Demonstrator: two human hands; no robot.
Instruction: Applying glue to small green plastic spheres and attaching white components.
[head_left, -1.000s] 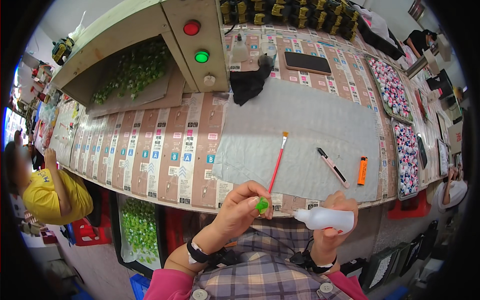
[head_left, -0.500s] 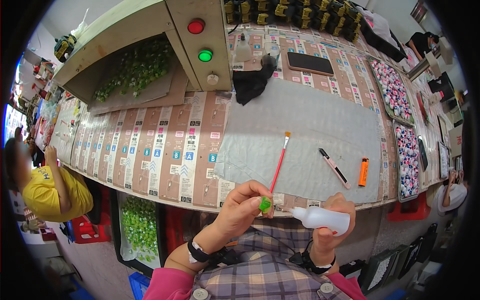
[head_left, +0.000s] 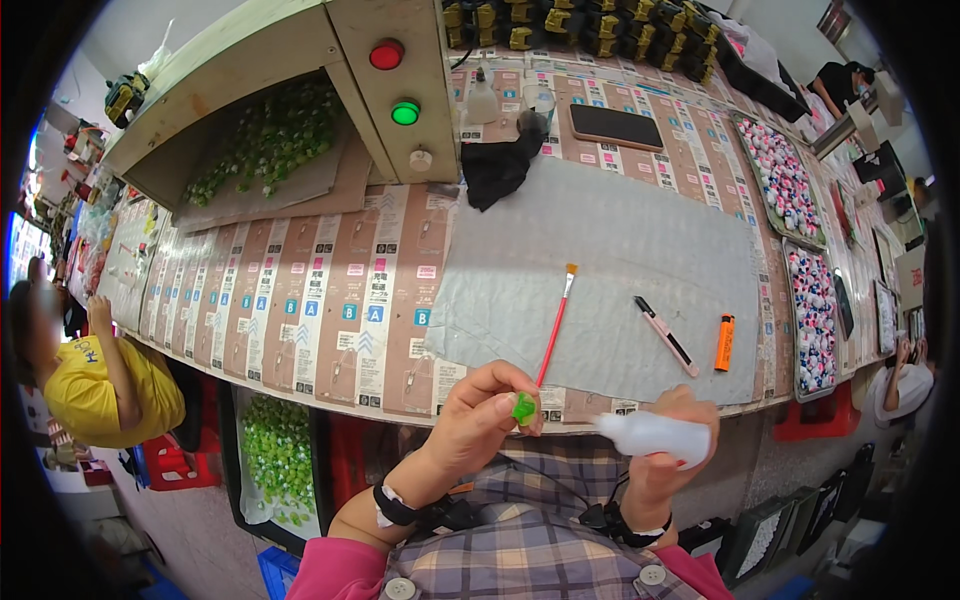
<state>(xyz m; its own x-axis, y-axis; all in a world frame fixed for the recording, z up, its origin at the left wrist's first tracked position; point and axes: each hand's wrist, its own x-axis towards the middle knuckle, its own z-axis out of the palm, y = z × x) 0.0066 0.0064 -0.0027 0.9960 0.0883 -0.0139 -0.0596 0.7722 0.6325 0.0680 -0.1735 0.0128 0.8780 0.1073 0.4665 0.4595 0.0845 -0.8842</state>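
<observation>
Between the thumb and fingers of my left hand is a small green plastic piece, held just off the table's front edge. My right hand is wrapped round a white squeeze bottle that lies tilted on its side, its narrow end toward the green piece but apart from it. The bottle's tip is blurred. Beyond my hands, a red-handled brush, a pink-and-black pen-shaped tool and an orange tube-shaped thing lie on a grey cloth.
A metal box machine with green pieces inside stands at the far left. A black crate of green pieces is below the table's left edge. Trays of pink-and-white pieces line the right. A phone and black cloth lie farther back.
The squeeze bottle has shifted slightly to the right, its nozzle now farther from the green piece and blurred. My left hand has barely moved and keeps hold of the piece.
</observation>
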